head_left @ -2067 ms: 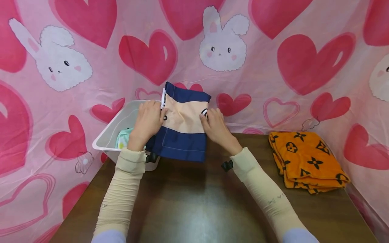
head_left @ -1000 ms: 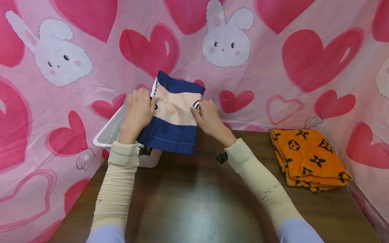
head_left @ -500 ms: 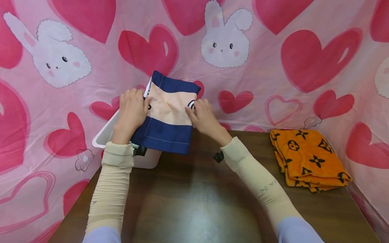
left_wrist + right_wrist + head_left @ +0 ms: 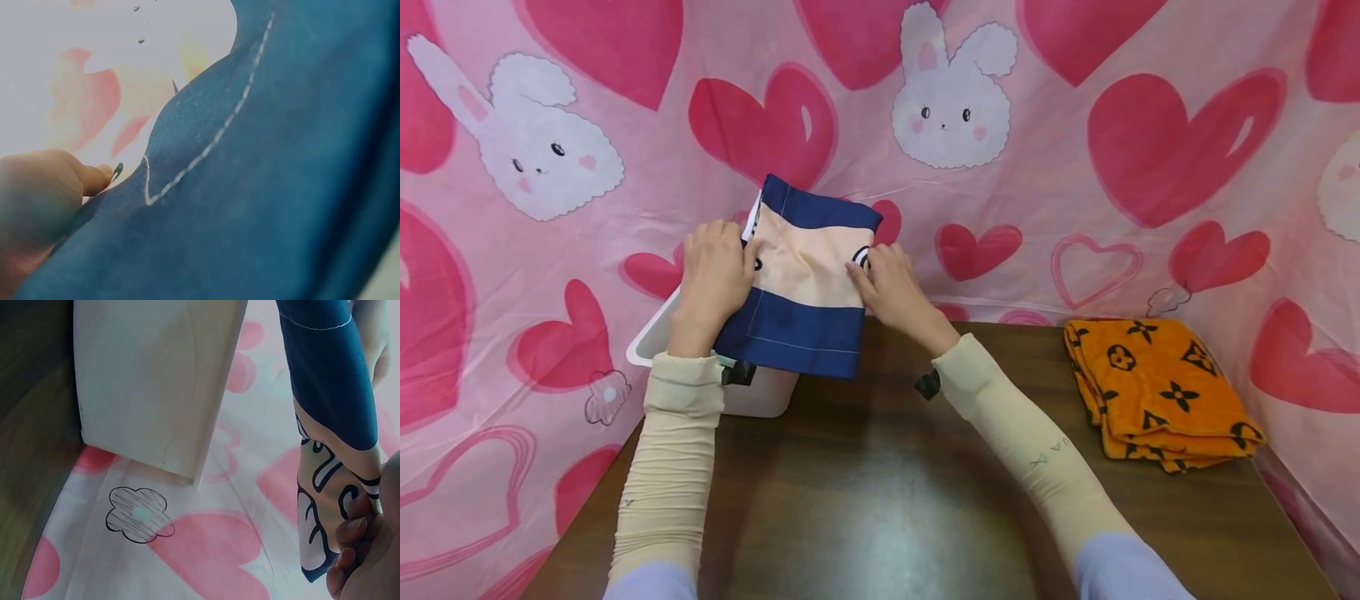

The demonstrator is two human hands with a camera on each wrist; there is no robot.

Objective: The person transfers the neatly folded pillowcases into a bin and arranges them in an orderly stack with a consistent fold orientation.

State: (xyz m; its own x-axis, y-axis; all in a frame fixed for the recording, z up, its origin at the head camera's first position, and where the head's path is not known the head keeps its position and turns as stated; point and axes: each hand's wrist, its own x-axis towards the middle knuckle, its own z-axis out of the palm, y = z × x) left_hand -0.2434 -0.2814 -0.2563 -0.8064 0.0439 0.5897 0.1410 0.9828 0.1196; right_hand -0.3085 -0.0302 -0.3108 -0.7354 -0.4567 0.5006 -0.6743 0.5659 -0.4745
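A folded navy-and-cream cloth [image 4: 808,262] with pale stitching is held up in front of the curtain, partly over the white plastic bin [image 4: 763,392]. My left hand [image 4: 711,271] grips its left edge, thumb on the near face. At the opposite edge, my right hand [image 4: 895,287] pinches the cream band beside a black-and-white print. Navy fabric [image 4: 250,181] fills most of the left wrist view. In the right wrist view, curled right-hand fingers [image 4: 356,534] hold the fold, where black line print shows. Cloth and left hand hide most of the bin's opening.
A folded orange towel [image 4: 1161,396] with black motifs lies on the right of the brown wooden table [image 4: 880,500]. Behind the table hangs a pink curtain [image 4: 865,125] with hearts and rabbits, which also runs along both sides.
Both hands have carried the cloth leftward and slightly up, so it covers more of the bin. Their grip looks the same, and the orange towel stays where it was.
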